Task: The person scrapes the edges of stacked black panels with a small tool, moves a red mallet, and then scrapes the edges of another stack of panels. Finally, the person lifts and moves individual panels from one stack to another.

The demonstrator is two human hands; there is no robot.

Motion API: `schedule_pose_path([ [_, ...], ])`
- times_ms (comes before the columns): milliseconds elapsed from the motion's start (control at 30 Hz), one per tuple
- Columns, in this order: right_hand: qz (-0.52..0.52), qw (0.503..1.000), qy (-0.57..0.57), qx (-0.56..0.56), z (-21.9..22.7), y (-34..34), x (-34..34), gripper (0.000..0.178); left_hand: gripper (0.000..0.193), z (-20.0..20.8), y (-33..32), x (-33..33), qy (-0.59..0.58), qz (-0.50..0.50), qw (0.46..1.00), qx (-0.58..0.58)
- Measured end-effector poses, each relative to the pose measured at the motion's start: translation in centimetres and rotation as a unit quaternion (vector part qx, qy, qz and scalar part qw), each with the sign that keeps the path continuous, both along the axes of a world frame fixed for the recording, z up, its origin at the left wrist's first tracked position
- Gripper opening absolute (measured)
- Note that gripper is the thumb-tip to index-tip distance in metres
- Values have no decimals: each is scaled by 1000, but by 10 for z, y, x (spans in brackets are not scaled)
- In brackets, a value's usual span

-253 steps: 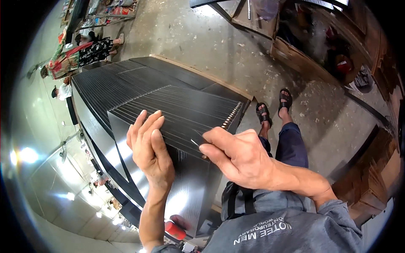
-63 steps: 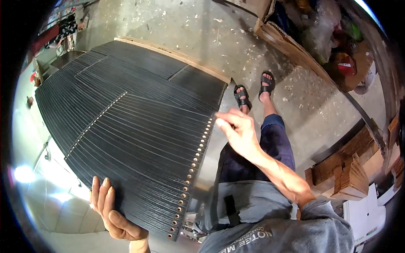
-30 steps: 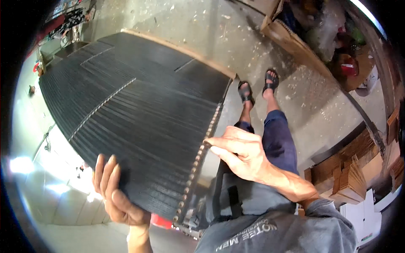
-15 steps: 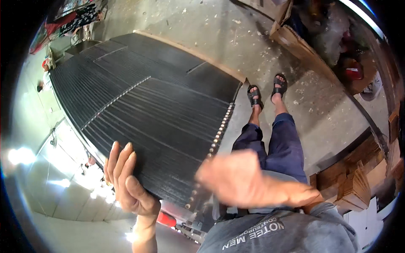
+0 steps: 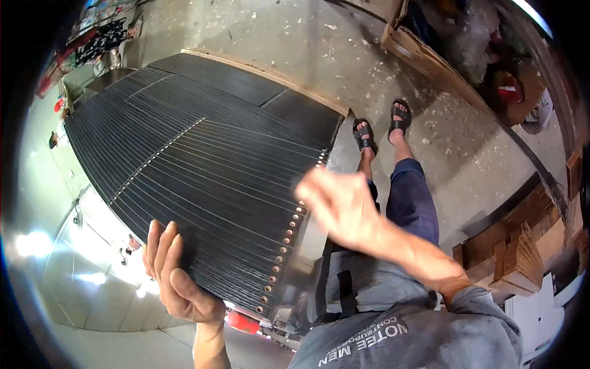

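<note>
A wide spread of black strips [image 5: 203, 178], laid side by side in long rows, fills the left and middle of the view. Round copper-coloured spots [image 5: 283, 249], either holes or fittings, line its right edge. My left hand [image 5: 178, 277] is at the near left edge of the strips, fingers stretched up and thumb apart; whether it presses on them I cannot tell. Above the right edge, over the row of spots, my right hand [image 5: 344, 206] has its fingers curled in. The fingertips are blurred, and anything between them is hidden.
A pale board edge [image 5: 264, 74] borders the far side of the strips. Cardboard boxes [image 5: 519, 264] stand at the right, and a large open carton [image 5: 430, 61] with plastic bags is at the far right. My sandalled feet [image 5: 399, 117] are on the concrete floor [image 5: 467, 141].
My right hand has risen a little, away from me, and uncovered more of the copper-coloured spots. The view has shifted slightly; my left hand keeps its place at the strips' edge.
</note>
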State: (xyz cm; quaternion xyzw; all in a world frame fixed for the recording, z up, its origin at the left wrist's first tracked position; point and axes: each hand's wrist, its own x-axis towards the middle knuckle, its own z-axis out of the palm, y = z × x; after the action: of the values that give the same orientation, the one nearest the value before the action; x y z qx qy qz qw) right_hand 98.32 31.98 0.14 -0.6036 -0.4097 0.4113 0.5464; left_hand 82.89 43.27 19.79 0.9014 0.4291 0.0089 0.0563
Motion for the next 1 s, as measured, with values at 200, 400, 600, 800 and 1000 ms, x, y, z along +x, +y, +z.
schedule_pose_path([
  [200, -21, 996, 21, 80, 32, 13, 1, 4, 47, -8, 2, 2, 20, 3, 1000, -5],
  [400, -12, 993, 56, 105, 10, 14, -8, 13, 53, 5, -1, -4, 54, 12, 998, -16],
  [600, -46, 998, -22, -40, -86, 16, 1, 20, 53, -1, 1, -2, 44, 2, 999, -23],
  [800, -18, 992, 80, 92, 37, 11, -11, 11, 53, 1, 0, -5, 48, 18, 998, -25],
  [1000, 29, 978, -42, -201, -128, 7, -1, 24, 54, -1, -2, -5, 33, 4, 999, -13],
])
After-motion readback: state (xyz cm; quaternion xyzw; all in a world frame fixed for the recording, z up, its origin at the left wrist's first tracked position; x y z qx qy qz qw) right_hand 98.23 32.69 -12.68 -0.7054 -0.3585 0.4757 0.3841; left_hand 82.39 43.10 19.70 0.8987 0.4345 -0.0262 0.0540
